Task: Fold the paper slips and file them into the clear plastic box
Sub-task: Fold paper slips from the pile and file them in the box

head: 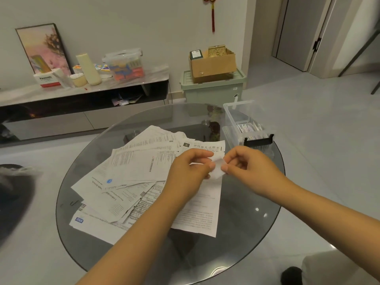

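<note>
A small folded white paper slip (pixel 218 169) is held above the table between both hands. My left hand (pixel 190 168) pinches its left side and my right hand (pixel 244 164) pinches its right edge with thumb and forefinger. Under them a spread pile of printed paper slips (pixel 131 182) covers the round glass table (pixel 250 214). The clear plastic box (pixel 244 124) stands at the table's far right, lid off, with several folded slips standing inside; a black clip handle shows on its near end.
A low cabinet (pixel 82 93) along the wall carries a storage tub, a cream bottle and a framed picture. A green bin (pixel 213 91) with a cardboard box on top stands behind the table. Grey tiled floor lies all round.
</note>
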Demonstrator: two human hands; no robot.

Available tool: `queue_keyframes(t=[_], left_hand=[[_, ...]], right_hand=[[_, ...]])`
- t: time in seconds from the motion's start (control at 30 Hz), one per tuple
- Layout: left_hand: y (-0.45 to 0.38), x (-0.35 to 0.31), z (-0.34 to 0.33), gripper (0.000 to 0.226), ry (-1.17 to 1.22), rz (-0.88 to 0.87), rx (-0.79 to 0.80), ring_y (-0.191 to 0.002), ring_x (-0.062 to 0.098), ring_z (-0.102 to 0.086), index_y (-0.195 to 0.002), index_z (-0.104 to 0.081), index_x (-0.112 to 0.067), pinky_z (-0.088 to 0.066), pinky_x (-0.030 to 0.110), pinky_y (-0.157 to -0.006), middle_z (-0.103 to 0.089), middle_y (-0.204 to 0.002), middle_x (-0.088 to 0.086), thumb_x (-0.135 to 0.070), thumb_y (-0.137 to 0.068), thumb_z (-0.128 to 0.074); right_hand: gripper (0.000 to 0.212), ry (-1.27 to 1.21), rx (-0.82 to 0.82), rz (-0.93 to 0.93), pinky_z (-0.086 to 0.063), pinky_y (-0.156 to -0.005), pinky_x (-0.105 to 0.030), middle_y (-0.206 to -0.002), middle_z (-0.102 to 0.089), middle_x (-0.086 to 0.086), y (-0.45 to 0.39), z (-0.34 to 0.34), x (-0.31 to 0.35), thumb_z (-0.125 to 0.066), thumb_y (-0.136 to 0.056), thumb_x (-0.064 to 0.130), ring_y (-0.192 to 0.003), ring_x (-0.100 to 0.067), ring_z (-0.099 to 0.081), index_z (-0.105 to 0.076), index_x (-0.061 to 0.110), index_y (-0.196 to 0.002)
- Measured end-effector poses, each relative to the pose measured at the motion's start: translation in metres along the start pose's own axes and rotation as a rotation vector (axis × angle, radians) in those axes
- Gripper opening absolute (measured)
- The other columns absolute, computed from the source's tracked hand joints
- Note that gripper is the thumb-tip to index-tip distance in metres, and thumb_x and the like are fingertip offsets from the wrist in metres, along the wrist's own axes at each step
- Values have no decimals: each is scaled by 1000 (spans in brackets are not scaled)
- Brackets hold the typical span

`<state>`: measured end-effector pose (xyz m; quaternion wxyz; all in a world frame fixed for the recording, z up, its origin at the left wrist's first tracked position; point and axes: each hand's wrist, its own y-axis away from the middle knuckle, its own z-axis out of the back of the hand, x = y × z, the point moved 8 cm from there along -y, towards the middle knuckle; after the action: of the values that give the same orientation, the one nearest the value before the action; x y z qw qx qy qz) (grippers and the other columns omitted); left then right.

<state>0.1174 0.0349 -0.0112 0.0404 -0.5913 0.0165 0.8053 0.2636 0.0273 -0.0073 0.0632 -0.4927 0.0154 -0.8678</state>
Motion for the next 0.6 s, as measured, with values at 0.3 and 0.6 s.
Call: queue_keyframes(t=[0.3,0.6], left_hand=[[-26,-45,-9,16,99,-122,-74,-58,1,-62,-79,-65,-15,-47,13,-54,-66,-67,-1,0,-79,-70],[-72,-75,-54,19,-328,-343,134,-103,8,-57,-107,-63,-28,-44,33,-98,-60,-105,-15,-22,-90,-56]], right_hand=[[15,-12,-172,141,-43,-59,-12,-72,-64,-1,-7,47,23,-69,-81,12,-64,-11,-55,-60,23,-78],[24,473,-449,117,-35,-81,-15,-102,-66,-3,-33,110,14,-56,-89,6,-95,-15,-53,-69,10,-109]])
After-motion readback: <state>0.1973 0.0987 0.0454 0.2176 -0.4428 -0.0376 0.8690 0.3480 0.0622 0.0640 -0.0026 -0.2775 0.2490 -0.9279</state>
